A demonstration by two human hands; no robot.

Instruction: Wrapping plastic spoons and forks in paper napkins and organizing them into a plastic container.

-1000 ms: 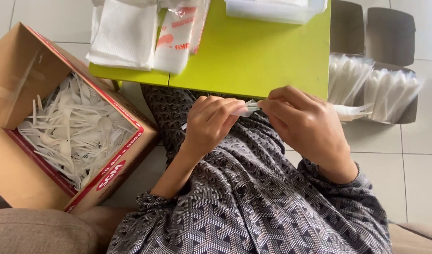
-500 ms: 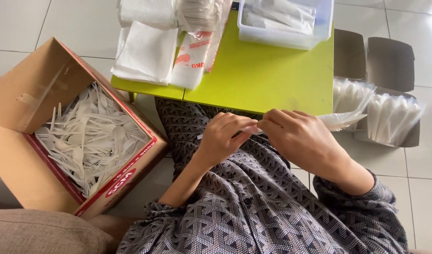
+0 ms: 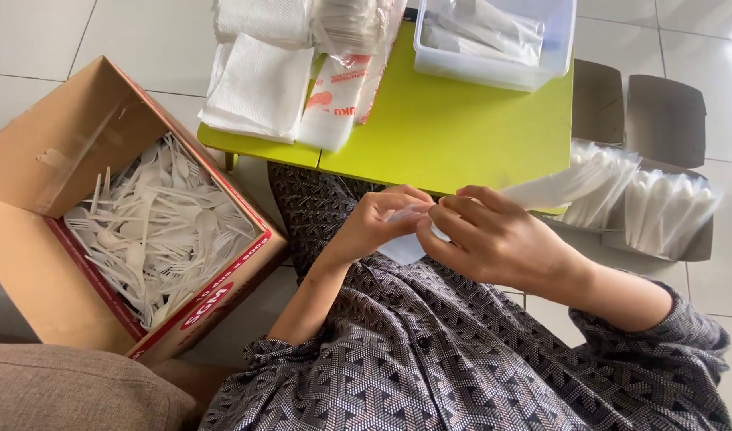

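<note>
With both my left hand (image 3: pixel 374 223) and right hand (image 3: pixel 493 239) pinching the clear cutlery sleeve (image 3: pixel 533 191), a loose grip could let it slip onto my lap

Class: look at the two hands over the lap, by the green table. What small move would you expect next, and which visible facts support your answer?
Probably sliding the white piece further into the thin clear sleeve. The left hand and right hand meet fingertip to fingertip, pinching something white at the sleeve's near end. Finished packs stand in a box to the right.
</note>
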